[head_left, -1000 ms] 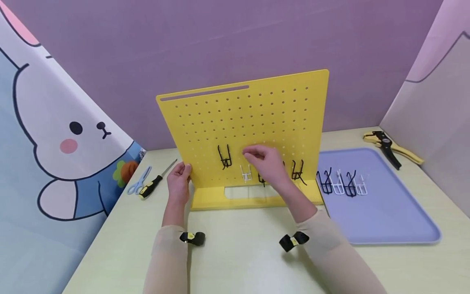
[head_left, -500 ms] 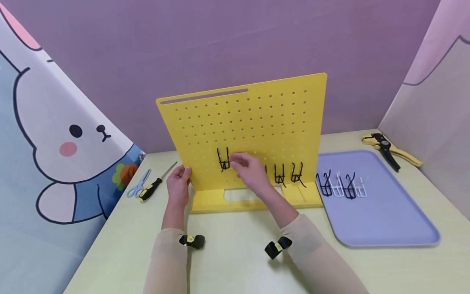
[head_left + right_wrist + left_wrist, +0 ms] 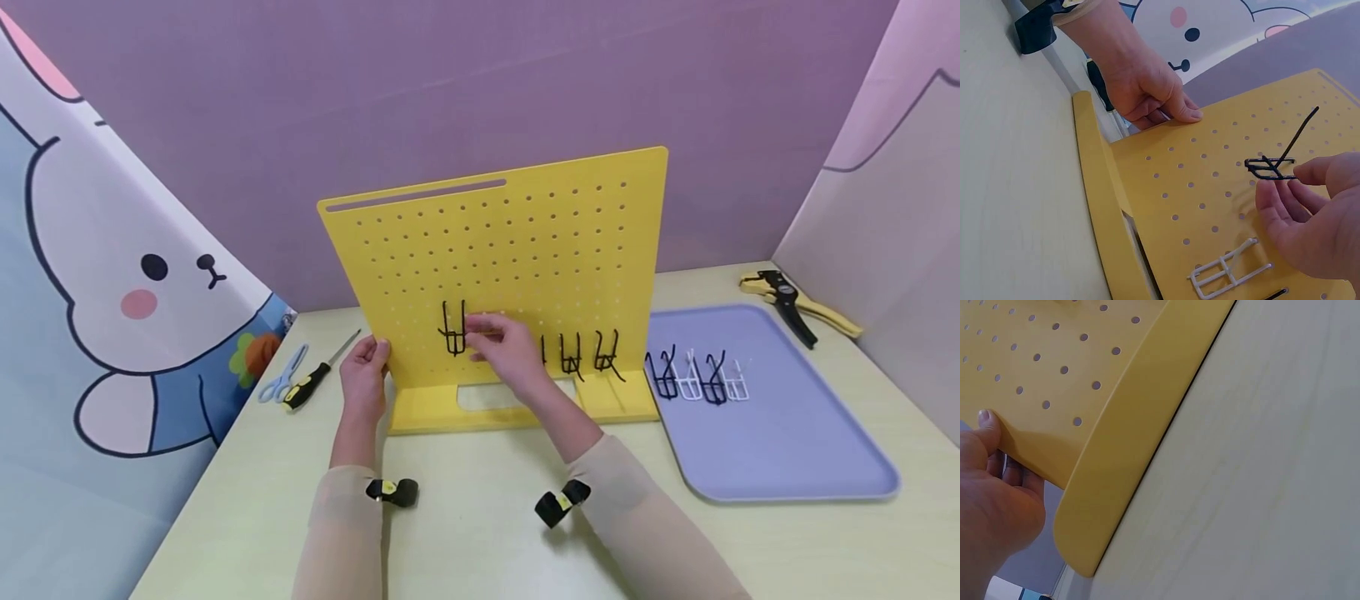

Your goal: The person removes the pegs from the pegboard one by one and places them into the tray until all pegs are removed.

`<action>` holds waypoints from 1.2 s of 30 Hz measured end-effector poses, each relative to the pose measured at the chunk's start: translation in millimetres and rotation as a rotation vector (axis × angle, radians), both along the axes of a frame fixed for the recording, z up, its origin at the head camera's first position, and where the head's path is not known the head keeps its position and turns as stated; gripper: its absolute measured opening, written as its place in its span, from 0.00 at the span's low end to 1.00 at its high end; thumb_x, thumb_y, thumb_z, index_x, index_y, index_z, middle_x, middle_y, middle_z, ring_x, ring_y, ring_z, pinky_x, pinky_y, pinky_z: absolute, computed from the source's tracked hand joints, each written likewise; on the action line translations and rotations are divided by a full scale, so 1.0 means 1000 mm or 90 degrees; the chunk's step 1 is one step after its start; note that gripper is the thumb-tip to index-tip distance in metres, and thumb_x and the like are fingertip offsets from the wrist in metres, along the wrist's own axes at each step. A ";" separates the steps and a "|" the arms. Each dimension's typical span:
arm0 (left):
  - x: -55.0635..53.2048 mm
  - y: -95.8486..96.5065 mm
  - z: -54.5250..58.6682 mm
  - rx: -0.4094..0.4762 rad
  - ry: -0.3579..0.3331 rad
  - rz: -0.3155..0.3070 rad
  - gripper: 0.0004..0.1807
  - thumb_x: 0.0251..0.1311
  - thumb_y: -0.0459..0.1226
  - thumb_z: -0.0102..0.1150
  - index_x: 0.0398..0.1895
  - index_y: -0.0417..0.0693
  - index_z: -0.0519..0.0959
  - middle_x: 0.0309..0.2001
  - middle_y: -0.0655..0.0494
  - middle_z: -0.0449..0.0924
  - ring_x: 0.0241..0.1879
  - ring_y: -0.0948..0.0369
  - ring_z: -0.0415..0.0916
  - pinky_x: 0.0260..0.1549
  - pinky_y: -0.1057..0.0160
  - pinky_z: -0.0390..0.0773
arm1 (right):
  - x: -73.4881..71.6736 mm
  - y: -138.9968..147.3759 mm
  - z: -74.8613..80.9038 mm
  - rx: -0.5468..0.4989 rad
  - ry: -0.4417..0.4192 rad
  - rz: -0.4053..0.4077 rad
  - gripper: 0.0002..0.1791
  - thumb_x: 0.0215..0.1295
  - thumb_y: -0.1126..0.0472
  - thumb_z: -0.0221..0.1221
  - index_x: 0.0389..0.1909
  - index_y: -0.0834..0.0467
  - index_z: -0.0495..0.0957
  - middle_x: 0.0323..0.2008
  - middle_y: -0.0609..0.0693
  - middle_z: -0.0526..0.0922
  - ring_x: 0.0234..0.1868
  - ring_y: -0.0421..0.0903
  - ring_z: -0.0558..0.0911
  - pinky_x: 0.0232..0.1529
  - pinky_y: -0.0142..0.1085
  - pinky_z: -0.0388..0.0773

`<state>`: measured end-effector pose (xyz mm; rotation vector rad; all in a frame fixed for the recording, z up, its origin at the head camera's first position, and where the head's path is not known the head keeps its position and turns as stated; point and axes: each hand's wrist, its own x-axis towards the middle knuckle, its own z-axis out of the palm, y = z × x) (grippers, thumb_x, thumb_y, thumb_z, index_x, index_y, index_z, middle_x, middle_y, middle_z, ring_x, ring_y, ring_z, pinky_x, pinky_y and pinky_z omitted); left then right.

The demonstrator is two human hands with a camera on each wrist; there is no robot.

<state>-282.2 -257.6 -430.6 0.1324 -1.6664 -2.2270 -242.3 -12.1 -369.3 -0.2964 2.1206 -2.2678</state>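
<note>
A yellow pegboard [image 3: 540, 225] stands upright on its base. Its left edge is gripped by my left hand [image 3: 363, 377], with the thumb on the front face and the fingers behind, as the left wrist view [image 3: 1000, 487] confirms. My right hand [image 3: 512, 354] pinches a black wire hook [image 3: 455, 336] at the board's left middle. In the right wrist view this black hook [image 3: 1272, 177] lies between thumb and fingers, one long prong sticking out. Below it on the board sits a white wire hook [image 3: 1227, 270], which the right hand hides in the head view.
More black hooks [image 3: 571, 364] hang on the lower right of the board. A lavender tray [image 3: 795, 433] at the right bears several black and white hooks. Wire strippers [image 3: 787, 296] lie behind it. Scissors [image 3: 281, 383] and a screwdriver [image 3: 306, 387] lie at left.
My right hand has moved left across the board to the black hook and taken hold of it. The hook has turned slightly. The left hand has stayed on the board's edge.
</note>
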 end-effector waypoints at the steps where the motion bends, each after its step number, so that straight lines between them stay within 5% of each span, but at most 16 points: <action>1: 0.000 0.000 0.000 -0.002 -0.001 0.001 0.03 0.69 0.31 0.61 0.42 0.45 0.82 0.33 0.59 0.86 0.34 0.65 0.80 0.39 0.69 0.81 | -0.001 -0.001 0.000 -0.004 -0.003 0.005 0.17 0.70 0.68 0.61 0.59 0.63 0.79 0.48 0.56 0.83 0.48 0.54 0.84 0.46 0.39 0.84; 15: 0.004 -0.004 -0.003 -0.007 0.003 0.008 0.03 0.69 0.31 0.61 0.42 0.44 0.82 0.33 0.58 0.85 0.33 0.65 0.80 0.37 0.70 0.80 | -0.012 -0.013 0.006 -0.004 -0.028 0.007 0.16 0.64 0.71 0.67 0.53 0.67 0.81 0.39 0.58 0.85 0.37 0.50 0.87 0.45 0.44 0.85; 26: 0.003 -0.002 -0.003 0.004 0.008 0.002 0.04 0.69 0.29 0.61 0.40 0.45 0.83 0.32 0.57 0.84 0.33 0.65 0.79 0.38 0.69 0.81 | -0.013 -0.008 0.002 0.046 -0.008 -0.019 0.15 0.64 0.70 0.67 0.52 0.63 0.84 0.40 0.55 0.87 0.38 0.48 0.87 0.43 0.39 0.85; 36: 0.000 0.000 -0.001 0.004 0.015 0.002 0.05 0.69 0.29 0.61 0.38 0.47 0.83 0.31 0.58 0.84 0.32 0.66 0.79 0.36 0.70 0.79 | -0.012 -0.002 0.000 0.023 0.011 -0.015 0.15 0.64 0.71 0.67 0.52 0.64 0.84 0.43 0.57 0.87 0.42 0.50 0.87 0.41 0.35 0.85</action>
